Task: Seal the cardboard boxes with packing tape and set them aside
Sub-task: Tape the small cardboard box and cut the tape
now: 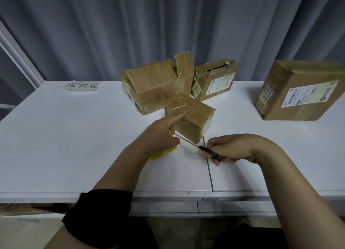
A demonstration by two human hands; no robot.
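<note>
A person's left hand [164, 131] steadies a small cardboard box [188, 116] at the centre of a white worktop [56, 136]. The forefinger lies straight against the box's near face, and the other fingers appear curled over a yellow tape roll [161, 153] beneath the palm. The right hand [229, 149] is clenched around the black handles of a pair of scissors [203, 149], whose blades point at the box's lower corner just beside the left thumb.

Glossy tape already bands the small box, so its sealing looks nearly complete, with the strip apparently about to be cut from the roll. The box has not been set aside.

Behind it, a larger box [155, 86] stands with one flap raised and a labelled box [216, 79] gapes along its top edge; both seem to await sealing. A big taped carton [298, 92] sits well apart at the right of the frame and is possibly finished. A handwritten paper sign [82, 85] lies at upper left, before a grey curtain [112, 24].
</note>
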